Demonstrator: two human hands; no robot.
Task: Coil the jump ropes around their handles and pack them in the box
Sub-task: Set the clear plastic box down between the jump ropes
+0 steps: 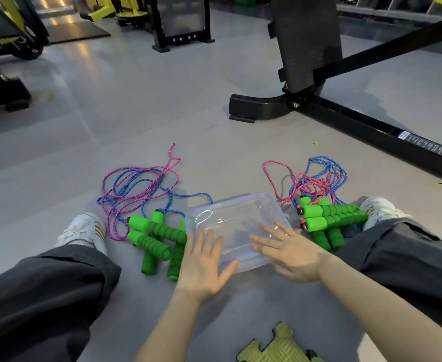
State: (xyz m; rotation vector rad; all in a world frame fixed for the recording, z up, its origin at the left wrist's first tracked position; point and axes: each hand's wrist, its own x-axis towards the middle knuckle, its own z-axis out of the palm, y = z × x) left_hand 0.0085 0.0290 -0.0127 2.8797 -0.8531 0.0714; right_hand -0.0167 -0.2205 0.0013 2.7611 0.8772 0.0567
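A clear plastic box (pixel 236 205) lies on the grey floor between my legs, with nothing in it. My left hand (pixel 204 262) is spread flat over its near left corner, fingers straight. My right hand (pixel 290 248) is spread over its near right side, fingers straight. Left of the box lie several green foam handles (pixel 152 240) with loose pink and blue ropes (pixel 139 189) tangled behind them. Right of the box lies another pile of green handles (pixel 329 218) with pink and blue ropes (pixel 316 178) heaped beyond it.
My legs in dark trousers and white shoes (pixel 84 231) flank the box on both sides. A black gym machine base (pixel 350 121) runs across the floor at the right back. A yellow-green puzzle mat piece (pixel 274 346) lies near the bottom edge.
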